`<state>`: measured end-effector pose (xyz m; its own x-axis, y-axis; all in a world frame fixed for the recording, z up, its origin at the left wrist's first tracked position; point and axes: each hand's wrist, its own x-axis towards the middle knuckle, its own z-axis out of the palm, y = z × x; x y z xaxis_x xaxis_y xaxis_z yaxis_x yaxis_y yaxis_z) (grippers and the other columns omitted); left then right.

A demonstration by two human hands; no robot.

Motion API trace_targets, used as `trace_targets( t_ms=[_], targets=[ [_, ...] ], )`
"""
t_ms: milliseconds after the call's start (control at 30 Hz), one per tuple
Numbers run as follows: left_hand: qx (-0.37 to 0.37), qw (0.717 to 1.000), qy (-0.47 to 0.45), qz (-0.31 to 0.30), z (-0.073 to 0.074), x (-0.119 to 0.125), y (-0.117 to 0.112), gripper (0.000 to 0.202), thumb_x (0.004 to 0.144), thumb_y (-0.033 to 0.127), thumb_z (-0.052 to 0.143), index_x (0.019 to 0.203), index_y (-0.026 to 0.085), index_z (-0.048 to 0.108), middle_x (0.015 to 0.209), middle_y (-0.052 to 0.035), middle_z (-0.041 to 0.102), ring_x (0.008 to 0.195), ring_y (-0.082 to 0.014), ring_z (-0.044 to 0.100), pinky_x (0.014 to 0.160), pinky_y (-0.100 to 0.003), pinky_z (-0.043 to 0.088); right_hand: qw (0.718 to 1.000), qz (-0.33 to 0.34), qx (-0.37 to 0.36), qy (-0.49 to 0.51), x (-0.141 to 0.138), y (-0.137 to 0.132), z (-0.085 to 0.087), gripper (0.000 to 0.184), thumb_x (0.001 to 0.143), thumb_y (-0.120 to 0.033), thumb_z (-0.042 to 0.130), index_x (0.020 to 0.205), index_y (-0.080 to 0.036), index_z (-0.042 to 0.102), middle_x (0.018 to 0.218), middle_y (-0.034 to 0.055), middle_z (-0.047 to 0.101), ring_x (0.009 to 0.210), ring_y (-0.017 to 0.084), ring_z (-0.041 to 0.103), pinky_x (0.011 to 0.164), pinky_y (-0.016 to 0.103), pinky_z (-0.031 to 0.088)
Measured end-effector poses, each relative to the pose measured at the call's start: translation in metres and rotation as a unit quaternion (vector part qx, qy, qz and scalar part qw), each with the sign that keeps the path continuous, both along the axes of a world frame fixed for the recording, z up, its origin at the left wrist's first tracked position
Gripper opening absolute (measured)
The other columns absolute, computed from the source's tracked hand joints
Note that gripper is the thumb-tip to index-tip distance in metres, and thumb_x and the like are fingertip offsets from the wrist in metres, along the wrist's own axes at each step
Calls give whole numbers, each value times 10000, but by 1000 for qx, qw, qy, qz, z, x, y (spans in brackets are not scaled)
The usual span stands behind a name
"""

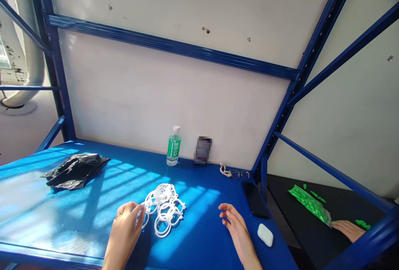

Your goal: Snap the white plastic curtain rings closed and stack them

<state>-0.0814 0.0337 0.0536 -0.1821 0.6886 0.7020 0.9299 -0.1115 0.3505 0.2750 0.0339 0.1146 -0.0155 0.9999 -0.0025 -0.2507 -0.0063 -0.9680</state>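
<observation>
A loose pile of white rings point(166, 211), thin and overlapping, lies on the blue tabletop in front of me. My left hand point(126, 222) is at the pile's left side, thumb and fingers pinched together on the edge of one white ring point(146, 219). To the right of the pile, my right hand point(236, 227) hovers over the table with its fingers apart and slightly curled, holding nothing. Bare blue surface separates it from the rings.
A crumpled black plastic bag point(76, 171) lies left. Along the back stand a water bottle point(173, 147) and a blurred dark object point(203, 150). Glasses point(240, 174), a black phone point(254, 199) and a white case point(265, 235) are right. Another person's hand point(348, 229) touches a bag of green pieces point(310, 205).
</observation>
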Motion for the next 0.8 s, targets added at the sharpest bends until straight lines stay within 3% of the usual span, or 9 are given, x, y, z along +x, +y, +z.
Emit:
trace_targets(
  t_ms=[100,233,467,633,733,800],
  targets=[
    [-13,999,-2,30,-7,4,1,357,912,388,416,750,253,704,788,-87,735,808,-299,700,622,-355,550,1000,-7,3,-31,2,2,-4,418,703,-596,837,884,-221,799,974,90,709,859,248,619,726,328,484],
    [-13,999,-8,38,-2,13,0,366,922,421,411,876,224,716,858,-119,738,861,-336,700,660,-413,578,997,-17,10,-75,6,6,-8,417,725,-606,808,880,-219,799,952,87,714,847,251,625,727,333,484],
    [4,991,56,-118,7,51,6,245,925,237,524,1028,258,746,1076,-106,754,1044,-309,697,849,-437,588,997,-28,-2,-75,10,9,-9,453,681,-630,832,863,-217,802,907,80,723,830,247,626,726,327,477],
    [-40,985,118,-117,-3,80,14,298,863,95,527,948,258,762,1212,-162,728,1116,-381,670,850,-563,528,997,-23,-3,-70,9,7,-9,463,692,-643,825,849,-208,800,848,66,718,778,223,619,713,315,467],
    [-39,991,80,-99,-1,85,16,304,878,58,480,855,211,742,1205,-209,717,1108,-398,667,844,-602,506,998,-16,2,-67,9,7,-11,448,716,-629,819,856,-204,798,836,65,722,768,221,629,718,315,472],
    [-38,990,32,-129,8,84,15,294,908,94,477,847,223,734,1162,-196,729,1074,-394,681,810,-594,521,997,-10,11,-72,9,8,-14,433,747,-616,805,873,-203,797,841,66,731,772,219,641,722,312,478]
  ],
)
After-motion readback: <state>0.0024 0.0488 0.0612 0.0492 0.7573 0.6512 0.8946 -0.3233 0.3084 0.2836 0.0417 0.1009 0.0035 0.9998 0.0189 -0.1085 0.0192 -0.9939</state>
